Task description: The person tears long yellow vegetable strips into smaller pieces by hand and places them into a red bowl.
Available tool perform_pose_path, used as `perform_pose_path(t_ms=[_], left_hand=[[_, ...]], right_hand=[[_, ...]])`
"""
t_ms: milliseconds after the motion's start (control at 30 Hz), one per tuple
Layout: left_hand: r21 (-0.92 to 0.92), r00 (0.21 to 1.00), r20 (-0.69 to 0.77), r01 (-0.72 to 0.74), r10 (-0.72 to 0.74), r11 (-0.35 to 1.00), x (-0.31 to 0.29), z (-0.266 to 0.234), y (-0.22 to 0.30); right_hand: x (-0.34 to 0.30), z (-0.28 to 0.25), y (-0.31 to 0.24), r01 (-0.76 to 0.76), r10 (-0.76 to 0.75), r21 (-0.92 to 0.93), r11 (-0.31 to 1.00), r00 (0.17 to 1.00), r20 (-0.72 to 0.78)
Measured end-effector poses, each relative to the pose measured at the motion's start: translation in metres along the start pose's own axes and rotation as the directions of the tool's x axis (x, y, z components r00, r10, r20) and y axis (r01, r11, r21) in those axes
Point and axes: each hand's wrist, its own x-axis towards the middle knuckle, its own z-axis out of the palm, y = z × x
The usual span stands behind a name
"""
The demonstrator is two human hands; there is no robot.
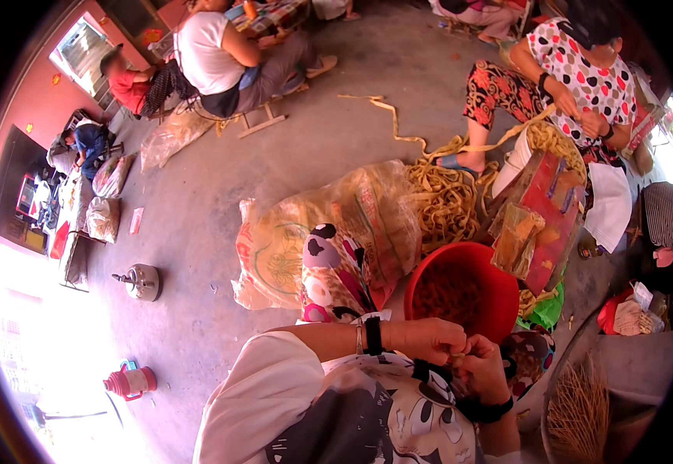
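My left hand [433, 341] and my right hand [485, 371] meet in front of my chest, fingertips pinched together. Between them is a small yellowish bit, too small to name. Just beyond my hands a red plastic basin [506, 305] holds a mass of small reddish-brown pieces I cannot make out. A translucent woven sack [336, 224] lies past my knee, to the basin's left. Next to the sack, long yellow-tan strips [448, 205] are heaped on the floor.
Opposite me, a seated person [584, 85] handles a yellow strip beside a red board [550, 224]. At right stands a container with thin twigs [580, 414]. A metal kettle [144, 282] and a red thermos [131, 382] stand at left. Other people sit farther back.
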Motion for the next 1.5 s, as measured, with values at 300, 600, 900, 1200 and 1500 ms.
perform_pose_path(t_ms=[300,600,900,1200,1500], left_hand=[[-0.48,0.876,0.074,0.451,-0.477,0.753,0.003,-0.013,0.012],[-0.492,0.67,0.236,0.707,-0.704,0.508,0.005,-0.002,0.008],[-0.36,0.677,0.22,0.725,-0.702,0.587,0.004,-0.001,0.015],[-0.271,0.839,0.163,0.544,-0.519,0.794,-0.003,-0.004,0.015],[-0.046,0.614,0.316,0.772,-0.723,0.635,0.012,-0.048,0.057]], right_hand=[[-0.004,0.003,-0.01,0.09,-0.089,-0.083,0.992,0.996,0.023],[0.001,0.001,0.005,0.341,-0.356,-0.71,0.616,0.925,0.135],[-0.006,0.002,0.0,0.258,-0.219,-0.643,0.721,0.965,0.141],[-0.004,0.001,0.0,0.305,-0.218,-0.553,0.775,0.951,0.219],[0.0,0.009,-0.022,0.221,-0.113,-0.514,0.829,0.966,0.234]])
